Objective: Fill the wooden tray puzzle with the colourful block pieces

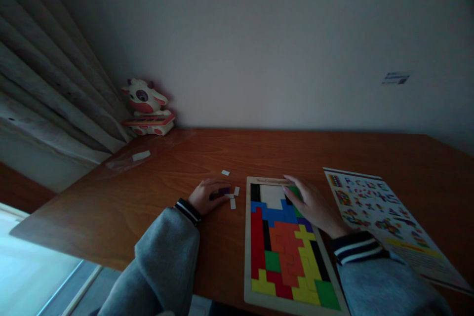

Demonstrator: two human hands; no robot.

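A wooden puzzle board (249, 256) lies in front of me, filled with coloured blocks except for a pale bare area near its top. My left hand (208, 197) rests on the table left of the board, its fingers curled round a small purple block (224, 191), partly hidden. Small white pieces (237, 191) lie by its fingertips, with another white piece (225, 173) farther back. My right hand (313, 207) stretches over the board's upper right side, fingers extended above the green block (295, 191), covering part of the frame.
A printed sheet of coloured shapes (385, 212) lies right of the board, partly under my right sleeve. A cow-shaped toy keyboard (148, 108) stands at the back left, near the curtain (55, 69). Clear tape with a white label (141, 155) sticks to the table.
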